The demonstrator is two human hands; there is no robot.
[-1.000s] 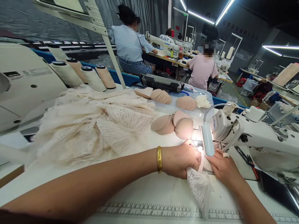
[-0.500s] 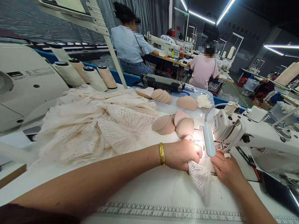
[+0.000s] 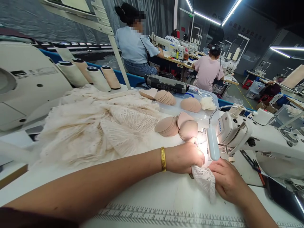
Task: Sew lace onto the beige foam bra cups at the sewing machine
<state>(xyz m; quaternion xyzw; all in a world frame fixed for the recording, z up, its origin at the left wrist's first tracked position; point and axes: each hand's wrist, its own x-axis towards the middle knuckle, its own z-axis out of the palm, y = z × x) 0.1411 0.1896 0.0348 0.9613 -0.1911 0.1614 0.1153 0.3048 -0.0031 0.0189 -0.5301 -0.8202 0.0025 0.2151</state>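
My left hand, with a gold bracelet at its wrist, is closed around a piece of white lace fabric. The lace hangs down below its fingers over the table. Just to the right, my right hand has its fingers bent together at the lace's edge, close to the left fingers; the fingertips are partly hidden. Both hands are in front of the white sewing machine, under its bright lamp. Beige oval pads lie in fanned stacks beyond my left hand.
A heap of cream lace covers the table's left side. Thread cones stand behind it. More pads lie on a clear plastic lid. Scissors and a phone lie at right. Co-workers sit beyond.
My right hand has moved left and slightly toward me, away from the presser foot, to the lace beside my left hand. The left hand has barely moved. The hanging lace has shifted a little.
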